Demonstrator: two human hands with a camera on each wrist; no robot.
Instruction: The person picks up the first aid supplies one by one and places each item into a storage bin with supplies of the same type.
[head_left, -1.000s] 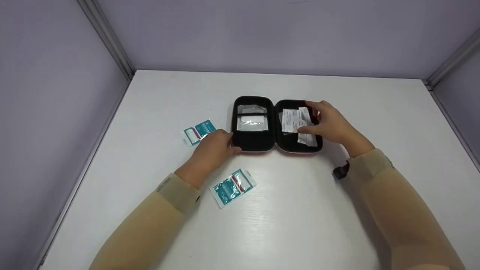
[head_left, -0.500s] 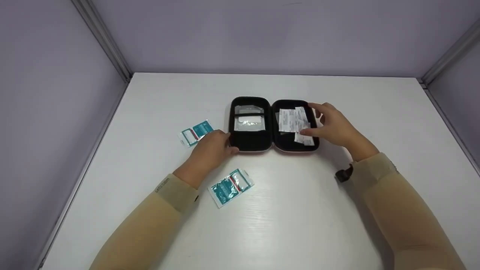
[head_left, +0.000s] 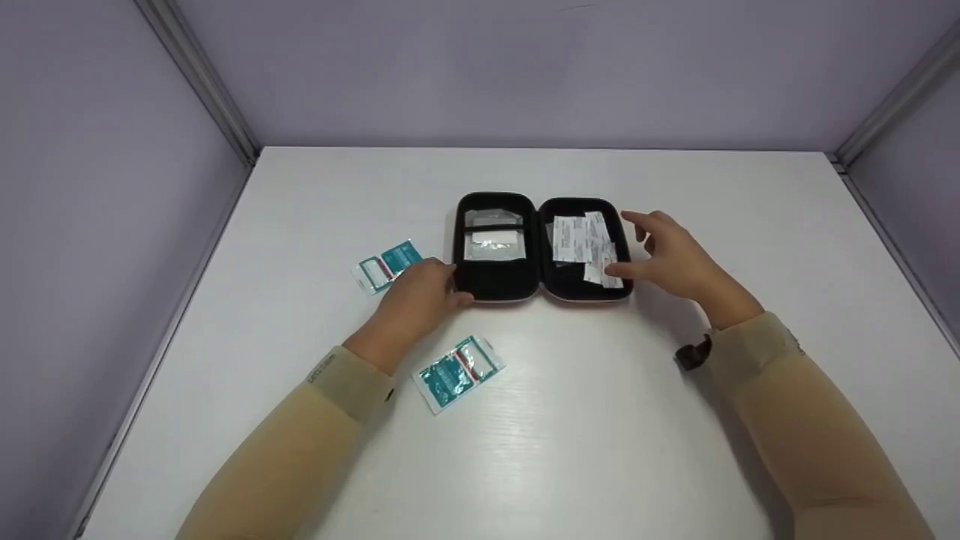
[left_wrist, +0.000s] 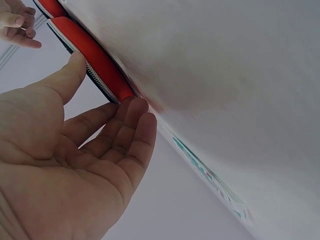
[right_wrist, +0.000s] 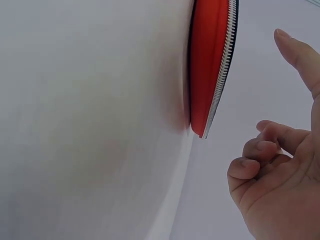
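Observation:
An open zip case, black inside and red outside, lies flat in the middle of the white table. Its left half holds a clear packet under a strap. White paper packets lie loose in its right half. My left hand touches the case's left edge. The left wrist view shows that hand with its thumb on the zip rim and straight fingers against the red shell. My right hand hovers just off the case's right edge and holds nothing. Its fingers are loosely curled beside the red shell.
Two teal and white sachets lie on the table. One sachet is just left of my left hand, and the other is nearer me by my left wrist. Lilac walls close in the table at the back and on both sides.
My right hand has let go of the white packets and drawn back to the right, off the case. The packets now lie in the right half. My left hand has stayed on the case's edge.

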